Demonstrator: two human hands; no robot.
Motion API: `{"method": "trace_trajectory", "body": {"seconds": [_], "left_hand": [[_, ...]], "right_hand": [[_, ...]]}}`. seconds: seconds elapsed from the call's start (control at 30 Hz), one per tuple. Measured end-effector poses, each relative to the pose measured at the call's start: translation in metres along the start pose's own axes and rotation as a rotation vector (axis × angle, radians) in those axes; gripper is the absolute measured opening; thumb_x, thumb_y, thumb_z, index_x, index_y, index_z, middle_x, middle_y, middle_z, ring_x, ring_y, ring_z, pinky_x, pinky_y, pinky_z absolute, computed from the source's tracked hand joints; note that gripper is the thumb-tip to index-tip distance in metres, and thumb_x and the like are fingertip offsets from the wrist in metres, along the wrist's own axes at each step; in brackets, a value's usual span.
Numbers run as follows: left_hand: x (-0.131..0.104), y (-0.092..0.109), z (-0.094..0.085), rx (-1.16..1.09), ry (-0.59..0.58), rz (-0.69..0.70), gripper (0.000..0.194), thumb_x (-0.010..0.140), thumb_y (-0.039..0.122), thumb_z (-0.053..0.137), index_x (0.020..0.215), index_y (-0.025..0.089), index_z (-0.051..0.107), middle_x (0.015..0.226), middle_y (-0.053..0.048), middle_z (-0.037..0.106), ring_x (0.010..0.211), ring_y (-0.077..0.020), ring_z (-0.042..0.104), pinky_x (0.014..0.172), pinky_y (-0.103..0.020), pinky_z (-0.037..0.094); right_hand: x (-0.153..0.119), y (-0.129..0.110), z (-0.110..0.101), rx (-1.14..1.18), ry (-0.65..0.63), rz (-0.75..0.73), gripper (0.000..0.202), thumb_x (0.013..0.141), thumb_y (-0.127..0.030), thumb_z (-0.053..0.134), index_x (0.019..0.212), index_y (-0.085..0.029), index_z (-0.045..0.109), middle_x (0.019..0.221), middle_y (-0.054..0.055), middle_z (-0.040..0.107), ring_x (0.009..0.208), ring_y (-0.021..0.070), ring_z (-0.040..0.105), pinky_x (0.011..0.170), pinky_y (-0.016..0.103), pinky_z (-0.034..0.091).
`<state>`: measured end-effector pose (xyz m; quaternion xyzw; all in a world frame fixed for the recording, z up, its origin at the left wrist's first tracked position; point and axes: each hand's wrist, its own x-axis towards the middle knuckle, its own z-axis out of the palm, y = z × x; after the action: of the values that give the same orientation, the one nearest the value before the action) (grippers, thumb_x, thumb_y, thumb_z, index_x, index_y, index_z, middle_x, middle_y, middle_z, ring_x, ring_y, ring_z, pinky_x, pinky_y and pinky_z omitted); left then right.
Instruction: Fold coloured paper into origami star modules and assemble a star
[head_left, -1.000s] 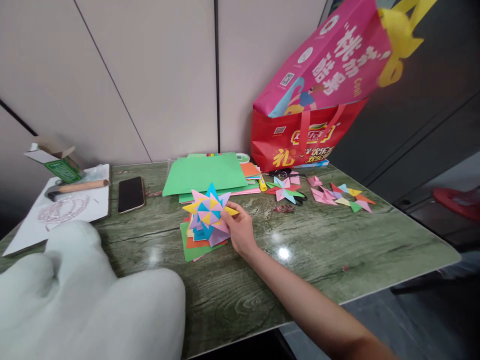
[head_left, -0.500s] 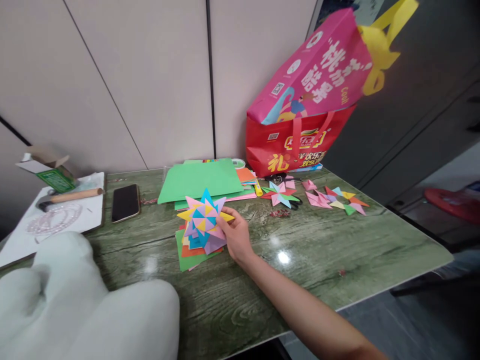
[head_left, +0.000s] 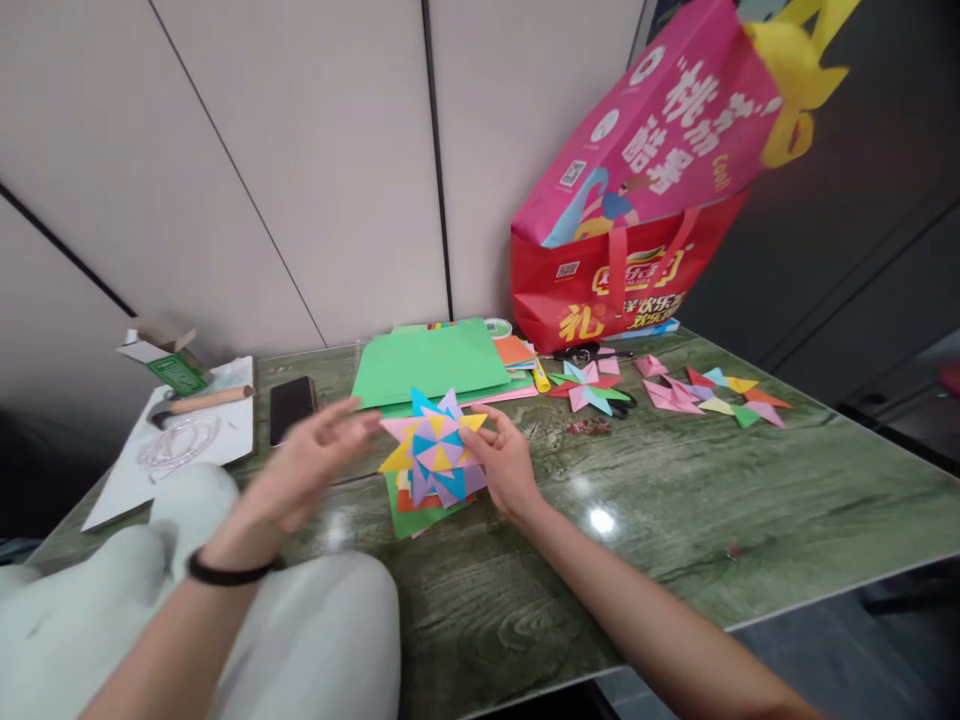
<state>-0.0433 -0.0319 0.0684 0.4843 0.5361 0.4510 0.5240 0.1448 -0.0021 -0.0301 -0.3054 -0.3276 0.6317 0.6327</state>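
R hand [head_left: 506, 465] pinches paper star [head_left: 436, 450] at its 3 o'clock; L hand [head_left: 311, 465] (blurry from here), fingers loosely spread, nr its 9.

1 black band [head_left: 229, 575] goes around the left wrist. It is a thin loop, round like a ring. It looks plain and dark, with a small bump at its right end. Above the band, the left hand [head_left: 304, 470] is bare and blurry. Below the band, the left forearm [head_left: 176, 640] is bare. Right of the band, the right hand [head_left: 506, 460] and right forearm [head_left: 622, 600] are bare too.
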Motion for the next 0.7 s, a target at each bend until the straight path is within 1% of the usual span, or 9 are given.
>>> {"method": "trace_trajectory", "body": {"seconds": [0.07, 0.13, 0.17, 0.27, 0.3, 0.37, 0.53, 0.6, 0.7], "left_hand": [[0.010, -0.013, 0.014, 0.011, -0.149, -0.070, 0.045, 0.066, 0.027, 0.073, 0.105, 0.011, 0.060, 0.085, -0.007, 0.069, 0.083, -0.0191, 0.061, 0.074, -0.028, 0.047], [0.017, -0.025, 0.028, 0.002, -0.267, -0.123, 0.031, 0.064, 0.030, 0.073, 0.087, 0.011, 0.068, 0.080, -0.007, 0.071, 0.075, -0.0193, 0.063, 0.070, -0.027, 0.047], [0.020, -0.031, 0.034, -0.015, -0.258, -0.148, 0.027, 0.063, 0.033, 0.073, 0.079, 0.011, 0.069, 0.073, -0.006, 0.071, 0.067, -0.0188, 0.063, 0.064, -0.027, 0.048], [0.024, -0.042, 0.042, -0.149, -0.223, -0.146, 0.023, 0.064, 0.032, 0.073, 0.075, 0.012, 0.069, 0.072, -0.006, 0.071, 0.064, -0.0175, 0.064, 0.062, -0.026, 0.049], [0.024, -0.045, 0.043, -0.199, -0.201, -0.142, 0.023, 0.063, 0.032, 0.073, 0.075, 0.012, 0.069, 0.073, -0.006, 0.071, 0.063, -0.0173, 0.064, 0.062, -0.026, 0.050], [0.025, -0.048, 0.040, -0.249, -0.209, -0.159, 0.027, 0.062, 0.031, 0.074, 0.081, 0.012, 0.069, 0.074, -0.006, 0.072, 0.065, -0.0179, 0.064, 0.063, -0.027, 0.051], [0.028, -0.054, 0.034, -0.295, -0.240, -0.227, 0.026, 0.063, 0.031, 0.074, 0.079, 0.010, 0.071, 0.071, -0.008, 0.072, 0.065, -0.0177, 0.065, 0.065, -0.027, 0.051], [0.029, -0.056, 0.033, -0.317, -0.231, -0.252, 0.025, 0.064, 0.032, 0.073, 0.075, 0.010, 0.071, 0.069, -0.008, 0.071, 0.062, -0.0173, 0.064, 0.065, -0.028, 0.051], [0.029, -0.059, 0.032, -0.326, -0.186, -0.269, 0.022, 0.064, 0.032, 0.073, 0.070, 0.011, 0.070, 0.069, -0.008, 0.071, 0.059, -0.0171, 0.063, 0.061, -0.028, 0.051]], "right_hand": [[0.001, -0.002, -0.001, -0.063, -0.024, -0.022, 0.049, 0.063, -0.029, 0.072, 0.103, -0.020, 0.045, 0.069, -0.001, 0.069, 0.059, 0.0145, 0.064, 0.054, 0.024, 0.051], [0.002, -0.008, -0.002, -0.139, -0.048, -0.044, 0.048, 0.064, -0.030, 0.071, 0.104, -0.020, 0.045, 0.070, -0.001, 0.069, 0.058, 0.0145, 0.064, 0.051, 0.023, 0.051], [0.002, -0.012, -0.002, -0.172, -0.063, -0.049, 0.048, 0.065, -0.030, 0.070, 0.105, -0.021, 0.045, 0.070, -0.002, 0.068, 0.057, 0.0143, 0.063, 0.050, 0.023, 0.050], [0.003, -0.021, -0.004, -0.236, -0.140, -0.064, 0.042, 0.066, -0.028, 0.070, 0.103, -0.020, 0.051, 0.074, 0.000, 0.068, 0.065, 0.0151, 0.064, 0.055, 0.024, 0.051], [0.003, -0.023, -0.005, -0.267, -0.194, -0.052, 0.041, 0.063, -0.026, 0.072, 0.100, -0.020, 0.054, 0.080, 0.001, 0.069, 0.072, 0.0164, 0.065, 0.061, 0.025, 0.052], [0.005, -0.023, -0.007, -0.317, -0.254, -0.018, 0.040, 0.059, -0.022, 0.074, 0.096, -0.020, 0.059, 0.086, 0.002, 0.069, 0.080, 0.0183, 0.064, 0.067, 0.028, 0.052], [0.004, -0.012, -0.010, -0.478, -0.178, 0.000, 0.024, 0.058, -0.019, 0.074, 0.081, -0.018, 0.069, 0.083, 0.004, 0.070, 0.072, 0.0189, 0.064, 0.065, 0.031, 0.053], [0.002, -0.010, -0.008, -0.517, -0.188, -0.015, 0.030, 0.060, -0.019, 0.073, 0.090, -0.020, 0.067, 0.082, 0.003, 0.069, 0.070, 0.0178, 0.064, 0.063, 0.030, 0.052], [0.002, -0.009, -0.006, -0.425, -0.214, -0.012, 0.052, 0.065, -0.019, 0.070, 0.114, -0.025, 0.053, 0.075, 0.000, 0.067, 0.067, 0.0160, 0.062, 0.059, 0.027, 0.052]]}}
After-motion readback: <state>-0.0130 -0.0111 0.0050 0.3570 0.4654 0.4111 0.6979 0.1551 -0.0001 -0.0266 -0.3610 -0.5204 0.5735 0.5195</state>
